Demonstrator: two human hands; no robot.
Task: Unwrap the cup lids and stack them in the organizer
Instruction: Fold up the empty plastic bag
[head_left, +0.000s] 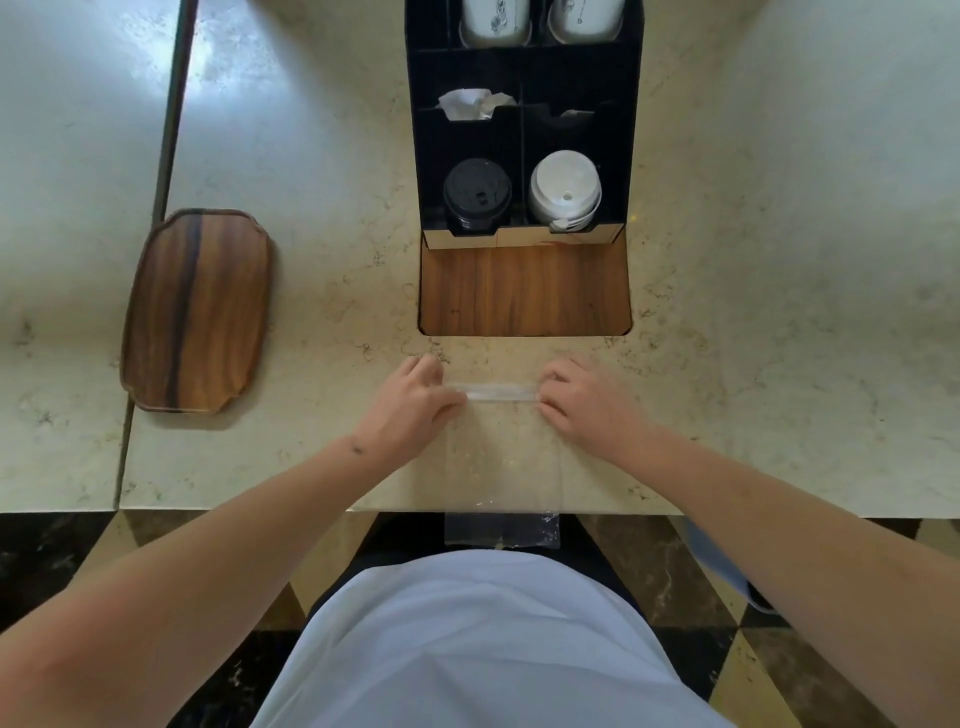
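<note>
Bare forearms and hands, a small dark mark near the left wrist (357, 448), white top (483, 639).

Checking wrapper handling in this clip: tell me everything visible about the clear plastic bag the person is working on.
The clear plastic bag is a thin, see-through, empty-looking sleeve lying flat on the marble counter, just in front of the organizer. Its far end is folded or rolled into a narrow whitish strip, held at one end by the left hand and at the other by the right hand. The counter's veining shows through it. Its near end hangs past the counter's edge, slightly crinkled and glinting.
</note>
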